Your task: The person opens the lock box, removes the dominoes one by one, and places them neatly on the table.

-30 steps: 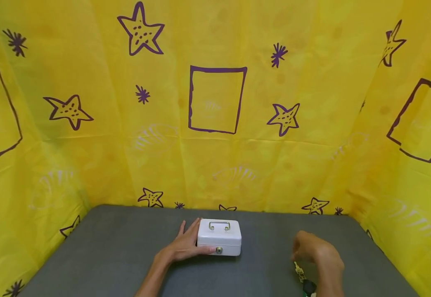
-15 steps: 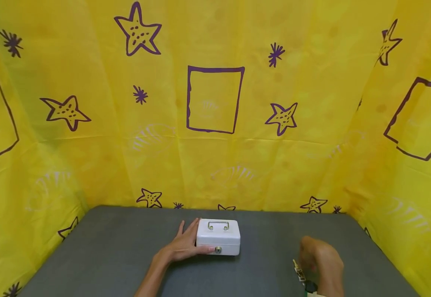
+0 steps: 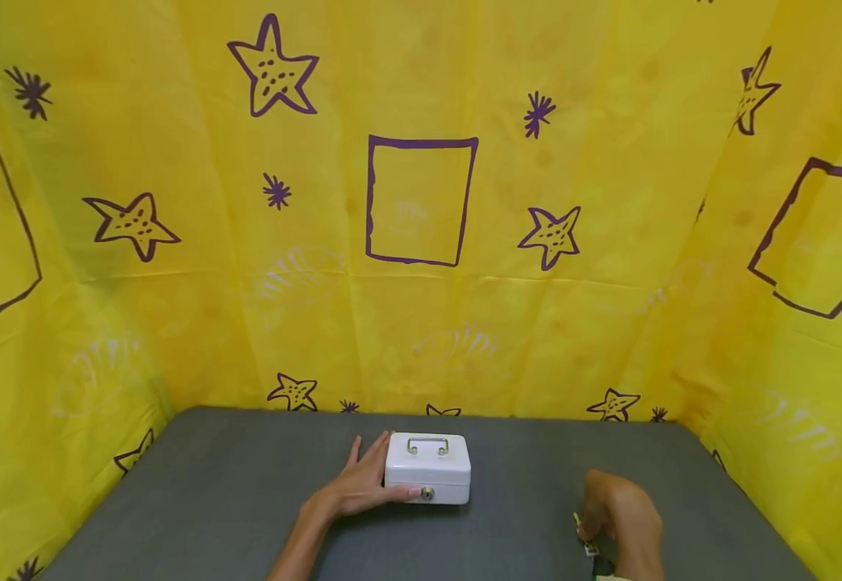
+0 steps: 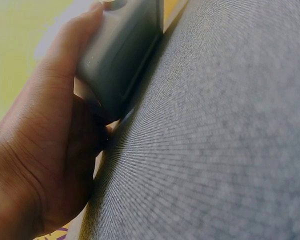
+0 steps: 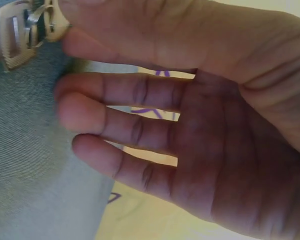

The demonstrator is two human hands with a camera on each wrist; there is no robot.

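A small white cash box (image 3: 428, 468) with a metal carry handle on its lid and a round lock in front stands on the grey table. My left hand (image 3: 361, 486) grips its left end, thumb along the front beside the lock, fingers behind the left side. The left wrist view shows the box (image 4: 122, 55) with the thumb pressed to it. Off to the right, my right hand (image 3: 623, 508) pinches a small gold-coloured key (image 5: 56, 21) between thumb and index finger. A metal clasp (image 5: 15, 40) hangs by it; the other fingers are loosely bent.
The grey tabletop (image 3: 508, 541) extends around both hands. Yellow cloth (image 3: 421, 339) printed with purple starfish and frames encloses the table at the back and both sides. A dark piece (image 3: 602, 568) attached near the clasp is partly hidden by the right wrist.
My right hand has come lower, and its fingertips have closed on the key near the clasp. The left hand and cash box stay put; the view has tilted slightly.
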